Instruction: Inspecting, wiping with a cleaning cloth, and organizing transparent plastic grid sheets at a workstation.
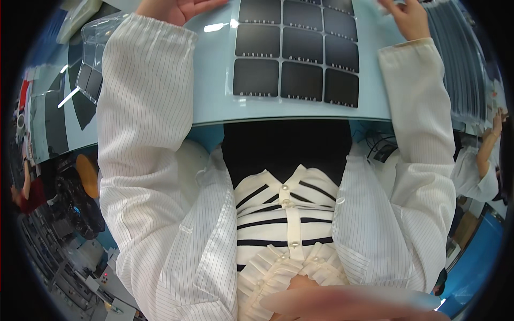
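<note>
A clear sheet carrying a grid of dark, rounded rectangular panels (302,45) lies on the glossy pale table (214,101) before me; its far end runs out of view. Left of it, my left hand (174,8) is at the top edge with its fingers stretched toward the sheet and nothing seen in them. To the right of the panels is my right hand (411,18), cut off by the top edge. Its fingers bend together around a small pale bit too unclear to name. Both forearms wear white striped sleeves.
A tall stack of clear plastic sheets or trays (455,69) stands beside my right arm. Left of my left sleeve lies a clear moulded plastic tray (93,59), with a dark flat strip (83,107) near it. Other people sit at both far sides.
</note>
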A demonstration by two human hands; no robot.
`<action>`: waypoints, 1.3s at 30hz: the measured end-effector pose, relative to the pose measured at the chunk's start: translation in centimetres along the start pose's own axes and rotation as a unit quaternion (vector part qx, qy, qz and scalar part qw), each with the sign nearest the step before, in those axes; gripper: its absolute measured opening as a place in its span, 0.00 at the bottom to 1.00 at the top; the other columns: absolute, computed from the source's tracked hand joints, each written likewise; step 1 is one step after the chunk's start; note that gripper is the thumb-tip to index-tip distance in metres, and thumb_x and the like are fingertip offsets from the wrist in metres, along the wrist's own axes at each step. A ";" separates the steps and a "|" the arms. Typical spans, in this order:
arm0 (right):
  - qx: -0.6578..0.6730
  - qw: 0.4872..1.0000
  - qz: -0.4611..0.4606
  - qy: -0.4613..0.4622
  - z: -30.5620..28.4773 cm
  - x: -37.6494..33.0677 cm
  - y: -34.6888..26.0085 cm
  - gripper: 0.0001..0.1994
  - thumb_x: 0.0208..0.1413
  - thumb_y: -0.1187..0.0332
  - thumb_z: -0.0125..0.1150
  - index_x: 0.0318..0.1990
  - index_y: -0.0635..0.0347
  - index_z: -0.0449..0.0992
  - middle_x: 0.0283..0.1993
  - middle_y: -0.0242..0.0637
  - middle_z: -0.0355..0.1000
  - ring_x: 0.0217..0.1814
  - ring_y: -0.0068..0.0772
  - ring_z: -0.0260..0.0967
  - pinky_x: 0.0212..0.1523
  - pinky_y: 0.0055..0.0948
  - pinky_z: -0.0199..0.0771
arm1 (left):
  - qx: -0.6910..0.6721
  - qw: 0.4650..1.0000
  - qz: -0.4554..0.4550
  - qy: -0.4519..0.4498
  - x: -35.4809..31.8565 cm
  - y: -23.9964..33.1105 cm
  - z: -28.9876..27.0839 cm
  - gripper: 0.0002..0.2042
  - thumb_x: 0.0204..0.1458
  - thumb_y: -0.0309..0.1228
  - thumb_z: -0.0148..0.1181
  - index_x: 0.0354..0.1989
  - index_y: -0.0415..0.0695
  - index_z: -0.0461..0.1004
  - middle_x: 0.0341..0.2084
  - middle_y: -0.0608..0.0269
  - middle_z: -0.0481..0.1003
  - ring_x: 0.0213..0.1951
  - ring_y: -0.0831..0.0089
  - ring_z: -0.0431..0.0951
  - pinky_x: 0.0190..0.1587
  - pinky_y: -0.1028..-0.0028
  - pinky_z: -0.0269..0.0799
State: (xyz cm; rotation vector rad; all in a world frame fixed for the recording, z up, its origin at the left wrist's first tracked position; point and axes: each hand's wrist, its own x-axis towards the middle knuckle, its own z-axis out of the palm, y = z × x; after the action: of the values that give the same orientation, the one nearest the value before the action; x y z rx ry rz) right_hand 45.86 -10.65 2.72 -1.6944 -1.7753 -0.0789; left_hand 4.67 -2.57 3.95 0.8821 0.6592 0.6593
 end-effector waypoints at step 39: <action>0.480 0.797 0.357 0.080 0.3 0.2 -6.3 0.14 0.60 0.65 0.54 0.49 0.63 0.71 0.42 0.33 0.73 0.43 0.23 0.71 0.46 0.22 0.70 | 0.349 0.926 -0.142 0.003 -4.9 -1.8 5.2 0.40 0.52 0.15 0.53 0.69 0.42 0.35 0.15 0.67 0.67 0.13 0.84 0.66 0.17 0.84 0.62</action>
State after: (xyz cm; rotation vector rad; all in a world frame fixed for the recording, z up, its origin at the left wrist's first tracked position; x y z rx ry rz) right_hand 40.05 -11.31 5.03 -1.3587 -0.6793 0.8451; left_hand 5.95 -9.53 6.04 1.4041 1.0328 0.1473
